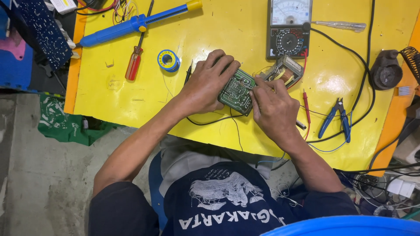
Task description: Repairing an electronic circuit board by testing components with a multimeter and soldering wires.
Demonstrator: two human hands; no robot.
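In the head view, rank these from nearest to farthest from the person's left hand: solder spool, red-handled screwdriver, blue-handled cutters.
From the left hand:
1. Solder spool, just up and to the image-left of the hand.
2. Red-handled screwdriver, farther image-left, past the spool.
3. Blue-handled cutters, far across on the image-right, beyond the right hand.

Both forearms angle inward. Left hand (209, 83) lies knuckles up with fingers curled; right hand (272, 109) is closed in a pinch beside it.
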